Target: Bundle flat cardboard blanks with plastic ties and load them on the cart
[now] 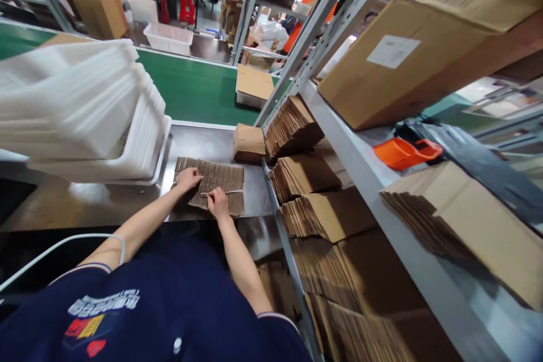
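Note:
A bundle of flattened brown cardboard lies on the metal worktop, its many edges facing up. A thin white strap runs across the bundle. Over the bundle's left part is my left hand, its fingers pinched together on an end of the white strap. My right hand is at the near side of the bundle, fingers closed on another piece of the strap. A short gap separates the two hands.
Stacked white plastic trays stand at the left. Beyond the worktop runs a green conveyor. A small brown box sits at the worktop's back right. Metal shelving with stacked cardboard and an orange bin rises along the right.

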`<action>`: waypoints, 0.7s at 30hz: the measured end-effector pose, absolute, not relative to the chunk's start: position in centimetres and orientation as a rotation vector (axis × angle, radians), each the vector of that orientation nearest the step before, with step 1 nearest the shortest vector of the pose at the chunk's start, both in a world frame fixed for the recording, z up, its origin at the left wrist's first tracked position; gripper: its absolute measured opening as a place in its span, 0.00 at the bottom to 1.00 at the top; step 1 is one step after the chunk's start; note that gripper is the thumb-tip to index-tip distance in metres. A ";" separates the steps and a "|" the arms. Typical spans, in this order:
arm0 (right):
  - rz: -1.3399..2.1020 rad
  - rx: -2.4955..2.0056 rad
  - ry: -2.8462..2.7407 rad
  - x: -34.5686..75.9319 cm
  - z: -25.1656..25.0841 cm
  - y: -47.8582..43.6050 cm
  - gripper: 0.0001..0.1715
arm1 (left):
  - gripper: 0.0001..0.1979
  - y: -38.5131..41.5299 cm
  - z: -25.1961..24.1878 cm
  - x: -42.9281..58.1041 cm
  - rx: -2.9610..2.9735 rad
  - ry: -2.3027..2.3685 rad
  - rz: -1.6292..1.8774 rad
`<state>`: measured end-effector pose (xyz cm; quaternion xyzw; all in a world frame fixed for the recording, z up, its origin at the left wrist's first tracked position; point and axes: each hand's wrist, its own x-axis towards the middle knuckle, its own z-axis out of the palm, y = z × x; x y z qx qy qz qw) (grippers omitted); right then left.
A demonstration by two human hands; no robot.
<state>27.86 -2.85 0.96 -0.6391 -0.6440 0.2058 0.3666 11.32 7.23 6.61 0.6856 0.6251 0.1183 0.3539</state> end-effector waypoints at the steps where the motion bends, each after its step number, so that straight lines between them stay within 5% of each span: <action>1: 0.526 -1.628 -1.620 27.6 0.8 -3.1 0.12 | 0.11 7.4 6.6 11.2 1.765 1.591 0.327; 7: 0.498 -1.550 -1.391 28.9 1.9 -2.2 0.12 | 0.15 7.4 8.6 9.7 1.764 1.399 0.531; 12: 0.266 -1.632 -0.951 36.5 4.5 -2.5 0.21 | 0.16 6.3 10.4 4.3 1.938 1.788 0.702; 18: 0.547 -2.206 -0.998 39.9 4.2 -5.7 0.69 | 0.33 3.3 8.3 2.0 1.773 2.122 0.037; 21: 0.582 -2.350 -1.170 37.1 4.8 -6.1 0.70 | 0.53 2.5 7.3 4.4 1.671 2.062 0.154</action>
